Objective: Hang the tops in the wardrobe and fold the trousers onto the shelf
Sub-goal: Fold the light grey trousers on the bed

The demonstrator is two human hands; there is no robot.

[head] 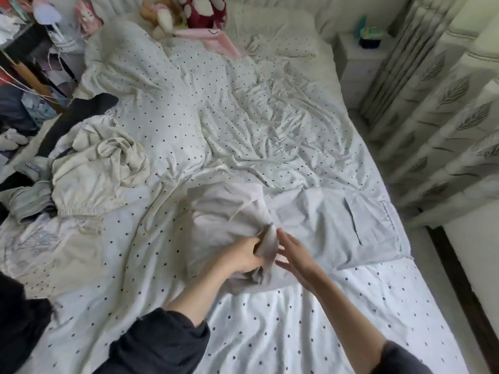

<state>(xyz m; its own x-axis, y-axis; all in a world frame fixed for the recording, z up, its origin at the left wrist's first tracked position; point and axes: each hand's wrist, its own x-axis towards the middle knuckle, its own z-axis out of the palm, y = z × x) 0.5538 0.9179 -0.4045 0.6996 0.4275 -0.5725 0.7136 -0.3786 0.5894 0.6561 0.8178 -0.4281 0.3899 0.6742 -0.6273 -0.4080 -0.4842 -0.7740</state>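
A pale grey-white pair of trousers [310, 225] with a side pocket lies spread across the bed in front of me. My left hand [247, 255] grips a bunched fold of its fabric near the middle. Just to the right, my right hand [293, 252] hovers with straight, spread fingers, close to the same fold. A crumpled cream garment [100, 171] with an elastic hem lies at the bed's left side. Beside it sit a grey garment [29, 201] and a black one [78, 114].
The bed carries a rumpled white duvet with dark dots [243, 112]. A doll [162, 14] and pillows lie at the head. A cluttered stand [24, 63] is at the left, a white bedside table [359, 58] and leaf-patterned curtains [437, 103] at the right.
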